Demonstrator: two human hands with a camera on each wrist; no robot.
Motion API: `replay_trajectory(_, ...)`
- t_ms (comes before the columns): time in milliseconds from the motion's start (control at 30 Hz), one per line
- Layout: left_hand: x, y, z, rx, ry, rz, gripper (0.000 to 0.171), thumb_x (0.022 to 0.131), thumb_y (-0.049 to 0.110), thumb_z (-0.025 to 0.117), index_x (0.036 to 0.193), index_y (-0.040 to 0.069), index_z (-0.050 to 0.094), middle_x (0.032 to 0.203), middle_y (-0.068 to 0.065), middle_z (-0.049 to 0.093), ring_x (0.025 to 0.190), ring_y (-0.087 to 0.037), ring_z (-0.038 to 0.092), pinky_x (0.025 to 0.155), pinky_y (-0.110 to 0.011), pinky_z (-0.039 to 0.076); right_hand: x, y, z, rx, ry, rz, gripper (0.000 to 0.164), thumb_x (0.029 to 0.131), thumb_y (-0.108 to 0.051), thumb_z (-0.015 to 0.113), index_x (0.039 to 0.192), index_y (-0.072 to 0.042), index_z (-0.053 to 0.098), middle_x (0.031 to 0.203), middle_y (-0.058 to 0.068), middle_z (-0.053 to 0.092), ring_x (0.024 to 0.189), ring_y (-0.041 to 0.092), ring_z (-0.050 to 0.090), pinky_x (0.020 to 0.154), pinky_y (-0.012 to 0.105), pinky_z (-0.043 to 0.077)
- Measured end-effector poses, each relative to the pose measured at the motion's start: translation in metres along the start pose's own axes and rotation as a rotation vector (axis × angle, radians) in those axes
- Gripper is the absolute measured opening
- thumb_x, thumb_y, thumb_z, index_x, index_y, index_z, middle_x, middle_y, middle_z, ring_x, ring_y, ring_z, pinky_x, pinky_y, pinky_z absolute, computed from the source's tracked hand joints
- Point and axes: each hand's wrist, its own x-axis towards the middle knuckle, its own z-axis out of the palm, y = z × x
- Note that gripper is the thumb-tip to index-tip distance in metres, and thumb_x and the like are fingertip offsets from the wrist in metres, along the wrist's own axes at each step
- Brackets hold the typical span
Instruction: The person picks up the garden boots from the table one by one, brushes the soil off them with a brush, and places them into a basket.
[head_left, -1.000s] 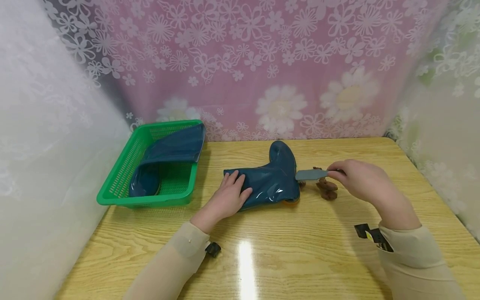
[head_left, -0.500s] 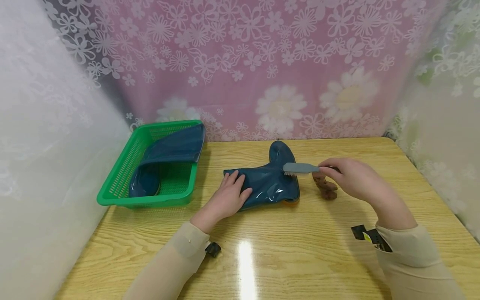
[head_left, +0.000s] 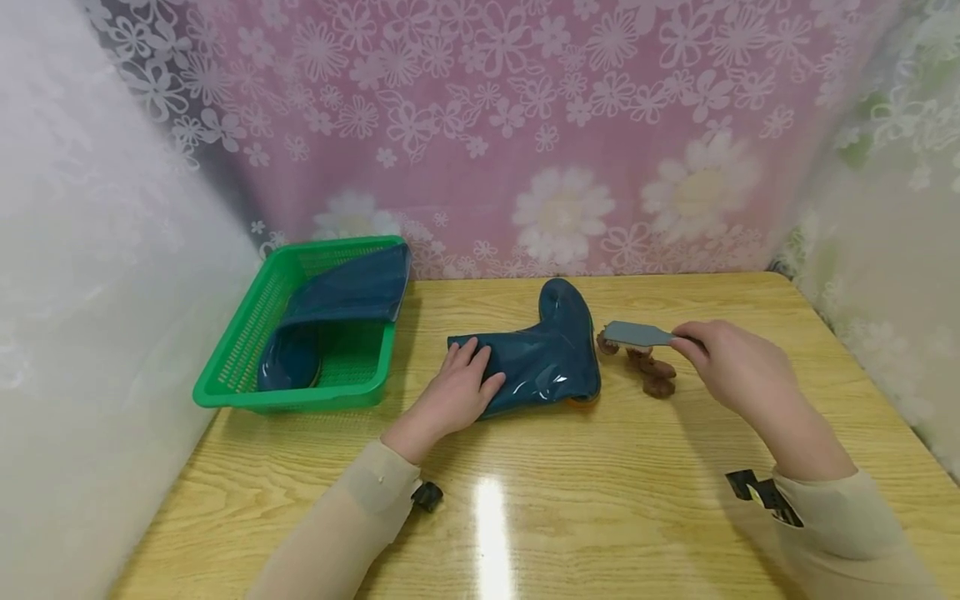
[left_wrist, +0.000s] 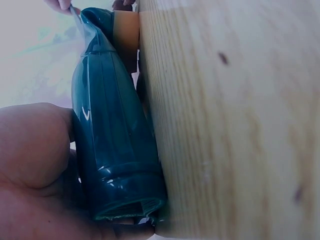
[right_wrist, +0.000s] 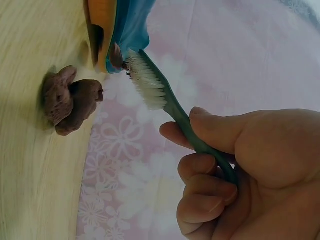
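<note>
A blue rubber boot (head_left: 540, 354) with an orange sole lies on its side on the table, its toe toward the back. My left hand (head_left: 453, 387) rests on the boot's shaft near the opening, fingers spread. In the left wrist view the boot's open end (left_wrist: 132, 207) is beside that hand. My right hand (head_left: 738, 362) grips the handle of a grey-green brush (head_left: 639, 333), its pale bristles (right_wrist: 145, 80) facing down, just right of the boot's sole. Brown clumps (head_left: 656, 375) lie under and beside the brush; a smaller brown piece (head_left: 607, 342) is by the bristle end.
A green plastic basket (head_left: 300, 402) stands at the left of the wooden table (head_left: 600, 500), holding a second blue boot (head_left: 348, 287). A pink floral curtain (head_left: 450, 167) hangs behind the table's back edge; pale sheets hang at both sides.
My right hand first moved the brush left, over the boot's side, then back right, past the sole. A small brown piece now shows by the bristles. My left hand and the boot stay put.
</note>
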Motion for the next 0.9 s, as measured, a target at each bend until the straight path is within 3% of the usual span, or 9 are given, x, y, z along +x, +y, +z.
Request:
replay_trajectory(233, 0.000, -0.001, 0.000, 0.005, -0.001, -0.006, 0.067, 0.120, 0.044, 0.047, 0.172, 0.003, 0.034, 0.181, -0.021, 0.021, 0.169, -0.043, 0.011, 0.135, -0.053, 0.015, -0.009, 0.006, 0.003, -0.021, 0.037, -0.002, 0.033, 0.116, -0.026, 0.062, 0.133, -0.001, 0.075, 0.121, 0.024, 0.076, 0.097, 0.040, 0.072, 0.073, 0.058, 0.056)
replay_trajectory(467, 0.000, 0.000, 0.000, 0.002, -0.010, -0.014, 0.068, 0.120, 0.044, 0.046, 0.173, 0.004, 0.033, 0.182, -0.020, 0.019, 0.169, -0.043, 0.009, 0.134, -0.054, 0.015, -0.013, 0.011, 0.004, -0.048, 0.034, 0.006, 0.032, 0.114, -0.024, 0.067, 0.132, 0.000, 0.075, 0.117, 0.024, 0.073, 0.087, 0.033, 0.070, 0.063, 0.051, 0.054)
replay_trajectory(900, 0.000, 0.000, -0.001, 0.002, -0.006, -0.020, 0.068, 0.120, 0.045, 0.046, 0.173, 0.005, 0.033, 0.182, -0.019, 0.019, 0.169, -0.042, 0.009, 0.134, -0.055, 0.016, -0.015, 0.020, -0.001, -0.075, 0.036, 0.014, 0.030, 0.113, -0.023, 0.067, 0.132, 0.000, 0.075, 0.114, 0.022, 0.073, 0.082, 0.028, 0.067, 0.060, 0.045, 0.052)
